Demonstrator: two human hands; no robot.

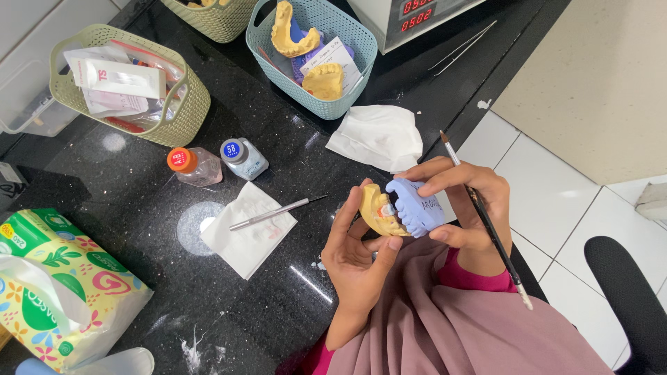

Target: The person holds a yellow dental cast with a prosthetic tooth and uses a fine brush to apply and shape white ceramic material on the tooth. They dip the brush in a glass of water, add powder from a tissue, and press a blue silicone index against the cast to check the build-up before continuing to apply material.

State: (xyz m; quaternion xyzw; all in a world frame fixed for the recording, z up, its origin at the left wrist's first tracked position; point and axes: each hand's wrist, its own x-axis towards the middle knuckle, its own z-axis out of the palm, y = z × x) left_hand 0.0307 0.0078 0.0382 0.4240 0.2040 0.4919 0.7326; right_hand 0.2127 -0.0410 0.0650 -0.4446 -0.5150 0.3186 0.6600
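Near the surface's (208,292) right edge, the left hand (358,253) grips a yellow dental cast (375,212) pressed against a blue cast (415,205), which the right hand (469,208) clasps along with a thin brush (486,222).

At the top edge of the frame, the grey box-shaped device with red digits (410,17) is cut off, as is the beige woven basket (212,15) beside it. At the lower left, the floral-printed tissue pack (66,285) runs past the frame's edge. The black rounded chair seat (629,298) is clipped at the lower right. The left hand (358,253) hides the back of the yellow plaster tooth cast (379,208).
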